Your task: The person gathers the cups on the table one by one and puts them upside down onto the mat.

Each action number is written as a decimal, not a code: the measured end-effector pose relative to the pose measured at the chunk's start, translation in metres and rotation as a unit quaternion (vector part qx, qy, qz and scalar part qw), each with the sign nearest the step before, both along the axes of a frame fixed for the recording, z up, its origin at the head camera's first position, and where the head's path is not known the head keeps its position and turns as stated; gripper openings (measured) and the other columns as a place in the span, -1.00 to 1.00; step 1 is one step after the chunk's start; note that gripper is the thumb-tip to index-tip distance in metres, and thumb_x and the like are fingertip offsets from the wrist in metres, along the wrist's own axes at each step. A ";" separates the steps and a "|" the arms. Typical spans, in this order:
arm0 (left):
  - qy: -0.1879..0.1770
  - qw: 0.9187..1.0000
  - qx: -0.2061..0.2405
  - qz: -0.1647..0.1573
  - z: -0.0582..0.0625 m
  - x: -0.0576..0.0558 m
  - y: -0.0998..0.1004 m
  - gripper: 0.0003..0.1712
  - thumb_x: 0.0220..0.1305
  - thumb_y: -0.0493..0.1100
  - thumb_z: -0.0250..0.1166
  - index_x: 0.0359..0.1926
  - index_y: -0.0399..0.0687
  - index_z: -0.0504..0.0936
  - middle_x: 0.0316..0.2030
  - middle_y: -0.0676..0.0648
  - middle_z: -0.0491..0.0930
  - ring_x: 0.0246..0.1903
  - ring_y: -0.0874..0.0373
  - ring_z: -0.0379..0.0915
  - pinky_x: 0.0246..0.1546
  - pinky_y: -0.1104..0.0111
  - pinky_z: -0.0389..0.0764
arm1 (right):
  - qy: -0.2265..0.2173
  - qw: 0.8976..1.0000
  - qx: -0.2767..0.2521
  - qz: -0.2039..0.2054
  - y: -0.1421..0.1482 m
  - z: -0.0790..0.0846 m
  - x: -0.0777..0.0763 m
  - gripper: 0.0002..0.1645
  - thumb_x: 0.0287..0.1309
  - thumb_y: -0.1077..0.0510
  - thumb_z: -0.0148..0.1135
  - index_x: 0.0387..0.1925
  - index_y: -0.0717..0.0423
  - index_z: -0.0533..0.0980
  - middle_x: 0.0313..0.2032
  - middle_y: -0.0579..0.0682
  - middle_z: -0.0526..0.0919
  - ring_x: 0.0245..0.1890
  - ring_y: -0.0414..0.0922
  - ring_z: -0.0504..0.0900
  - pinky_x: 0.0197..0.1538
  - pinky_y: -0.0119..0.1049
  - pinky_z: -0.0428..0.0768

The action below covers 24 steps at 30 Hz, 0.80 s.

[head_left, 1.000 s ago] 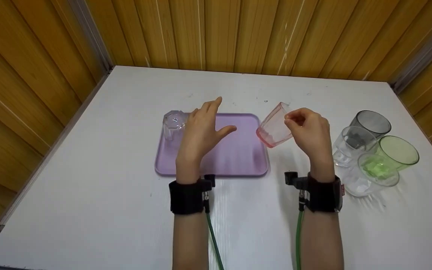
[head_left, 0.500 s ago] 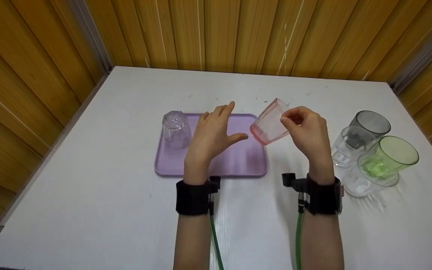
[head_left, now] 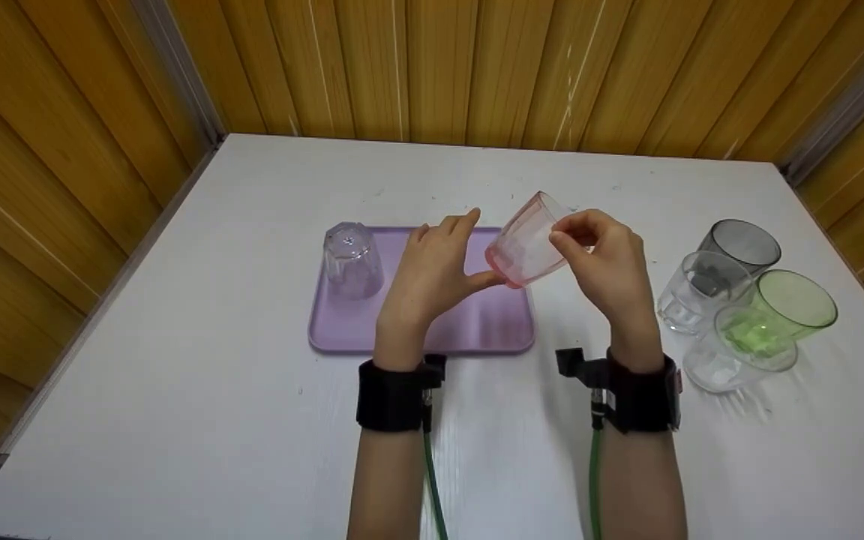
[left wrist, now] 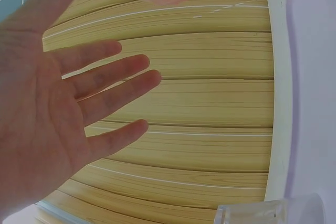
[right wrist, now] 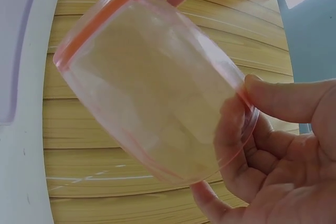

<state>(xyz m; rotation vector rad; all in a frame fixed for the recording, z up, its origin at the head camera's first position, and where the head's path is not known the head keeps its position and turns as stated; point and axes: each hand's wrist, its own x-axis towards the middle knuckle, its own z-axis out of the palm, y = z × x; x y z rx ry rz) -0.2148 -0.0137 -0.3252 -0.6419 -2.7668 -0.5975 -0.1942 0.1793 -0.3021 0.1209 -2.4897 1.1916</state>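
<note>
A clear pink drinking glass point(head_left: 528, 241) is tilted above the right part of the purple tray point(head_left: 421, 341), its base toward the left hand. My right hand point(head_left: 603, 259) pinches it at the rim between thumb and fingers, as the right wrist view shows with the glass point(right wrist: 152, 87) up close. Fingers spread, my left hand point(head_left: 436, 274) is held over the tray, its thumb tip right at the glass's base. In the left wrist view the palm point(left wrist: 47, 103) holds nothing. Upside down on the tray's left side stands a clear faceted glass point(head_left: 353, 262).
At the table's right several upright glasses stand close together: a grey one point(head_left: 743, 244), a green one point(head_left: 796, 307), and clear ones point(head_left: 691, 300). Wood-look panels point(head_left: 432, 67) rise behind the white table point(head_left: 214, 420). Each wrist wears a black camera strap with a green cable.
The right hand has carried the pink glass left and slightly up, over the tray. The left hand has moved right toward its base, uncovering the faceted glass.
</note>
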 end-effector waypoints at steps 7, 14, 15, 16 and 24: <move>-0.013 1.000 -0.011 0.001 0.001 0.002 0.005 0.12 -0.14 0.38 0.28 0.33 -0.17 0.14 0.18 -0.14 0.36 0.13 -0.02 0.34 0.21 0.14 0.26 | 0.011 1.000 -0.017 0.009 -0.006 0.001 0.001 -0.81 0.09 0.22 0.19 -0.29 0.28 0.55 -0.35 0.13 0.62 -0.34 -0.14 0.50 -0.27 -0.36 0.36; -0.021 1.000 -0.014 -0.010 0.000 0.001 0.006 0.15 -0.17 0.35 0.33 0.33 -0.18 0.12 0.17 -0.15 0.38 0.12 -0.01 0.35 0.20 0.16 0.27 | 0.021 0.999 -0.039 0.010 -0.011 0.002 0.002 -0.83 0.09 0.23 0.20 -0.29 0.26 0.55 -0.34 0.09 0.62 -0.35 -0.19 0.47 -0.26 -0.38 0.34; -0.023 1.000 -0.013 -0.011 0.000 0.000 0.006 0.16 -0.17 0.34 0.34 0.33 -0.18 0.12 0.16 -0.15 0.38 0.12 -0.01 0.34 0.20 0.15 0.27 | 0.021 0.999 -0.043 0.011 -0.012 0.002 0.002 -0.84 0.09 0.23 0.20 -0.29 0.27 0.55 -0.34 0.09 0.62 -0.35 -0.20 0.47 -0.26 -0.39 0.34; -0.024 1.000 -0.012 -0.011 -0.001 0.000 0.006 0.16 -0.18 0.34 0.34 0.34 -0.18 0.11 0.16 -0.15 0.38 0.12 0.00 0.34 0.20 0.15 0.27 | 0.021 0.999 -0.048 0.013 -0.013 0.002 0.002 -0.83 0.09 0.23 0.20 -0.29 0.27 0.55 -0.34 0.09 0.62 -0.36 -0.21 0.46 -0.27 -0.40 0.34; -0.018 1.000 -0.001 -0.016 -0.002 -0.001 0.006 0.17 -0.20 0.30 0.38 0.33 -0.19 0.11 0.15 -0.16 0.40 0.12 0.03 0.34 0.18 0.14 0.28 | 0.024 0.997 -0.071 0.028 -0.018 0.002 0.002 -0.83 0.09 0.26 0.20 -0.28 0.31 0.54 -0.32 0.10 0.61 -0.37 -0.25 0.48 -0.23 -0.45 0.41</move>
